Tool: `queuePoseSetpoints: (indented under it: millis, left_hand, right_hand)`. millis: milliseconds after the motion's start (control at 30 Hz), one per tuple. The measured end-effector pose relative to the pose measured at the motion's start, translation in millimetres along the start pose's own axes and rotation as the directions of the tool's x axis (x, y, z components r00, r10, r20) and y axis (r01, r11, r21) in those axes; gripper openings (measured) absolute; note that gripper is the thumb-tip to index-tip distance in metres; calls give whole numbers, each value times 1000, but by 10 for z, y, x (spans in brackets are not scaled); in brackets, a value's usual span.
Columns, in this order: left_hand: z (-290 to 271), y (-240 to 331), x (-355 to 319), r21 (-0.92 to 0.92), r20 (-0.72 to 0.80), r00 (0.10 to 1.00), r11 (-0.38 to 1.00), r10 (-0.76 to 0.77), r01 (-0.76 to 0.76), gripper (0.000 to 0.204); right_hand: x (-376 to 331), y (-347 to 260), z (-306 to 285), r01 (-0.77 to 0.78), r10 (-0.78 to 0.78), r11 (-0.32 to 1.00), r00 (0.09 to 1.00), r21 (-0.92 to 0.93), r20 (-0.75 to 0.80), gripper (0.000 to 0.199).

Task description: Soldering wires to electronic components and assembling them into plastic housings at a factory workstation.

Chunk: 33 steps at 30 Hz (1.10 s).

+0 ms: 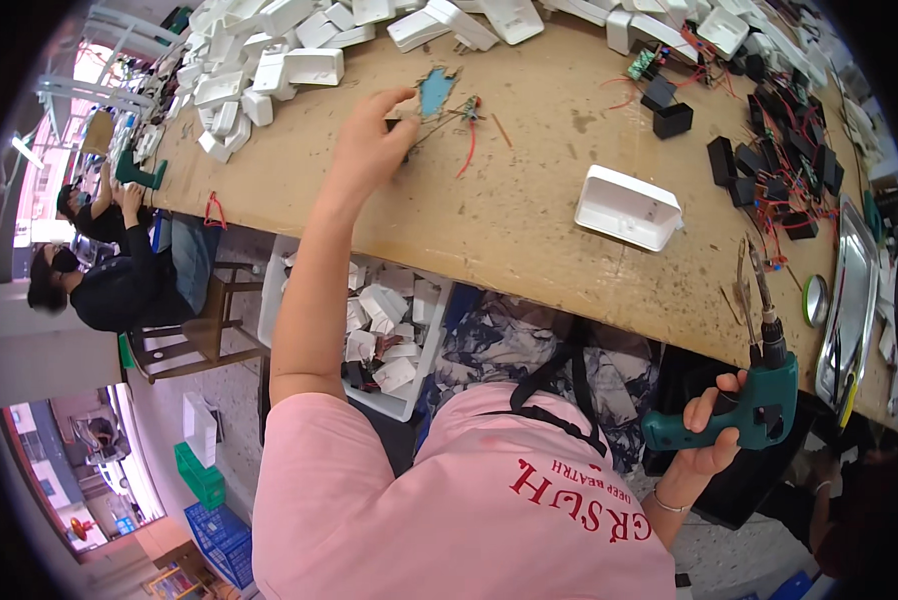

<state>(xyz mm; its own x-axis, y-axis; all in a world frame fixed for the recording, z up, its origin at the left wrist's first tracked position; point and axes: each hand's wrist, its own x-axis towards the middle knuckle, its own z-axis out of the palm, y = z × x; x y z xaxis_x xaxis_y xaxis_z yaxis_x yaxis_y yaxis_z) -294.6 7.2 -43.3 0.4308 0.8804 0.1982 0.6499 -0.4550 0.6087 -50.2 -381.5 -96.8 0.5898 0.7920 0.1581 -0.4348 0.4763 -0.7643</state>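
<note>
1. Head view: reaches over the table (529,245) with the left hand (367,148), thumb and forefinger set a narrow gap apart. Shows a dark piece (394,126) at the thumb; cannot tell whether gripped or merely behind.
2. Same view: places the board (472,106) on the table, just right of the left fingertips, with thin leads (439,126) slanting back toward the thumb and a red wire (469,150) trailing toward the near edge. Much nearer to the left hand than to the right.
3. Same view: holds the green tool (769,405) in the right hand (712,456), fingers wrapped around the handle, at the table's near edge. Points the tip (763,285) away from the body, well apart from the board, off to its right and nearer the body.
4. Same view: has a white box (629,208) between board and tip, open side up, long axis slanting from far left to near right. Closer to the tip than to the left hand.
5. Same view: piles black boxes (789,160) beyond the tip, white cases (314,67) beyond the left hand.
</note>
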Motion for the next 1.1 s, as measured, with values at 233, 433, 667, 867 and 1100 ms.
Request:
queuePoseSetpoints:
  millis: [233,433,667,867,1100]
  left_hand:
    - [289,295,317,405,433,765,655,477,-638,28]
    - [225,182,248,474,465,758,594,458,-650,18]
    - [333,118,51,153,73,794,780,603,-607,8]
    - [498,404,-340,-127,-203,800,795,565,-593,11]
    - [757,649,-705,-337,-235,817,744,527,-577,15]
  right_hand:
    - [-51,8,-196,-20,19,999,1000,26,24,73]
    - [60,56,-57,-32,35,998,998,-63,59,71]
    - [97,101,-102,-62,63,998,997,-19,49,73]
    - [145,192,25,-81,65,985,992,156,106,72]
    - [233,392,585,-191,160,877,981,441,105,68]
